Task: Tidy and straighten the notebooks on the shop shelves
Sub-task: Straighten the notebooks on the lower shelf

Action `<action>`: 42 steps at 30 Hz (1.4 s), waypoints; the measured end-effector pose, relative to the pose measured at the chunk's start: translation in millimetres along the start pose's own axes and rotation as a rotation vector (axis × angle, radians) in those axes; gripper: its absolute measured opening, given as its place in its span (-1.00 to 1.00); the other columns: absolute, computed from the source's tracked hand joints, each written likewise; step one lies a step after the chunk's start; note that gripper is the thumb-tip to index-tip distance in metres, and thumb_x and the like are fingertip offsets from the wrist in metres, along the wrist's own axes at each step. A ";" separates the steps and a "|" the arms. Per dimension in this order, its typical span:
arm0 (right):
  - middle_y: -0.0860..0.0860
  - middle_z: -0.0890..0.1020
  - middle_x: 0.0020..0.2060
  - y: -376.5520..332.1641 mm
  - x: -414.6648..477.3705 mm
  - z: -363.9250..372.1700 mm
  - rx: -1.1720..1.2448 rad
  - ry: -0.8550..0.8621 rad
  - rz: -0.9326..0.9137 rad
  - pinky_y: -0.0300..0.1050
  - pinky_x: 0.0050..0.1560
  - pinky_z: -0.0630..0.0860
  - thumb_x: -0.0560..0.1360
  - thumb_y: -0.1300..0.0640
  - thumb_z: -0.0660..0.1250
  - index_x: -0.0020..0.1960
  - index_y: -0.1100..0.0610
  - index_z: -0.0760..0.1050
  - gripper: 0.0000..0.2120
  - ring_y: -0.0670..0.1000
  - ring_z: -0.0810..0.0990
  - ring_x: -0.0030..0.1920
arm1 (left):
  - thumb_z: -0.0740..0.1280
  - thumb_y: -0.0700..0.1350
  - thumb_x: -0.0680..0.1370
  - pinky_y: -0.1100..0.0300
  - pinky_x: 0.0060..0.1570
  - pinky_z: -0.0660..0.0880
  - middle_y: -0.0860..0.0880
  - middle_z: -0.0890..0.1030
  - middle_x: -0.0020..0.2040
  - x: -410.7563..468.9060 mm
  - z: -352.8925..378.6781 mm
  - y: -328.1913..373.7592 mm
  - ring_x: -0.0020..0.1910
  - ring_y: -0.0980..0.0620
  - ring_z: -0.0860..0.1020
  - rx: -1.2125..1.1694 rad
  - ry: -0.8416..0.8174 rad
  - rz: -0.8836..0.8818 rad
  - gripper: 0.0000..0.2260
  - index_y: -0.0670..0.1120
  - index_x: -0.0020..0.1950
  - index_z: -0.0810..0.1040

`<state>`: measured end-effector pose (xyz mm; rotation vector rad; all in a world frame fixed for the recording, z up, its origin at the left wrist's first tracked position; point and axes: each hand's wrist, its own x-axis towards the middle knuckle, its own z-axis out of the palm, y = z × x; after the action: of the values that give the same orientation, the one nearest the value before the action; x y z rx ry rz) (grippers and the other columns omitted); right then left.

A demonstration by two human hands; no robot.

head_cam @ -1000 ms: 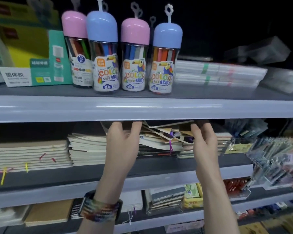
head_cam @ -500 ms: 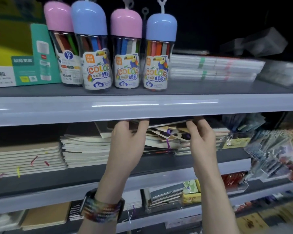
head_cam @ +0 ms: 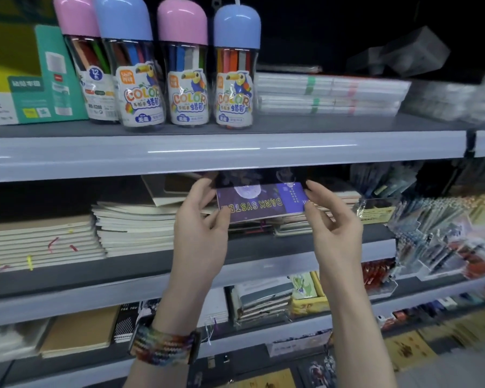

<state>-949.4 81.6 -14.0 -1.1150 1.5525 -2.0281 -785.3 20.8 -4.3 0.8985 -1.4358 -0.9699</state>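
Now we are holding a purple notebook [head_cam: 261, 204] clear of the untidy pile of notebooks [head_cam: 294, 226], where a second ago our fingers were reaching in among the loose covers beneath the upper shelf [head_cam: 207, 155]. Our left hand [head_cam: 199, 233] is pinching the notebook's left end between thumb and fingers, and our right hand [head_cam: 333, 228] is pinching its right end the same way, so both are clamping on it. We are tilting its cover toward us, with the yellow words DARK SYSTEM reading upside down. It is hanging above the middle shelf [head_cam: 263, 249], near that shelf's front edge, its top reaching up to the upper shelf's front lip. Behind it that pile is lying askew, and a stack of cream notebooks [head_cam: 135, 228] is sitting to its left on the same shelf. Four crayon tubs [head_cam: 185, 79] are standing along the upper shelf's front edge.
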 end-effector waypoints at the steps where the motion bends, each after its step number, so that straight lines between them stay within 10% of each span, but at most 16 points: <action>1: -0.10 0.67 0.11 0.8 -2.6 -2.5 0.006 -0.005 0.005 -0.44 0.02 0.49 0.60 0.30 0.31 0.26 0.02 0.60 -0.70 -0.23 0.64 0.04 | 0.28 -0.39 0.59 0.50 0.08 0.48 0.06 0.51 0.32 -3.0 0.7 -0.8 0.31 0.27 0.46 -0.016 0.006 -0.006 -0.55 -0.09 0.43 0.40; 11: -0.08 0.67 0.11 16.9 -23.1 -25.8 0.058 -0.049 0.146 -0.33 0.03 0.58 0.59 0.34 0.31 0.37 0.00 0.51 -0.59 -0.20 0.66 -0.03 | 0.30 -0.42 0.57 0.46 -0.06 0.50 0.19 0.51 0.29 -31.0 4.0 -7.7 0.17 0.30 0.56 -0.079 -0.026 -0.095 -0.42 0.00 0.51 0.34; 15: -0.02 0.72 -0.01 28.1 -28.7 -30.1 0.088 -0.089 0.253 -0.09 0.12 0.62 0.62 0.30 0.28 0.40 0.02 0.47 -0.61 -0.04 0.68 0.04 | 0.31 -0.34 0.59 0.32 -0.05 0.56 0.11 0.55 0.31 -41.2 5.1 -10.4 0.10 0.14 0.62 -0.127 -0.023 -0.143 -0.46 -0.03 0.54 0.30; 25: 0.00 0.75 -0.05 33.9 -46.3 -39.5 0.101 -0.196 0.355 -0.21 -0.19 0.60 0.62 0.17 0.31 0.32 0.06 0.52 -0.72 -0.06 0.72 -0.11 | 0.26 -0.20 0.65 -0.19 0.22 0.53 0.06 0.70 0.10 -64.9 11.0 -9.3 0.12 0.03 0.66 -0.181 -0.099 -0.215 -0.79 0.03 0.22 0.57; 42: -0.06 0.71 0.03 28.8 -85.4 -68.2 0.156 -0.184 0.321 -0.27 -0.18 0.59 0.58 0.18 0.35 0.37 0.04 0.43 -0.63 -0.10 0.69 0.02 | 0.37 -0.16 0.59 -0.01 -0.05 0.66 0.10 0.73 -0.03 -116.2 3.1 -8.2 -0.02 0.14 0.69 0.009 -0.138 -0.135 -0.86 0.09 0.05 0.60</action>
<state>-952.7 174.5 -78.3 -0.8997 1.3574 -1.7479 -779.0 125.6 -54.9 0.9603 -1.5109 -1.1453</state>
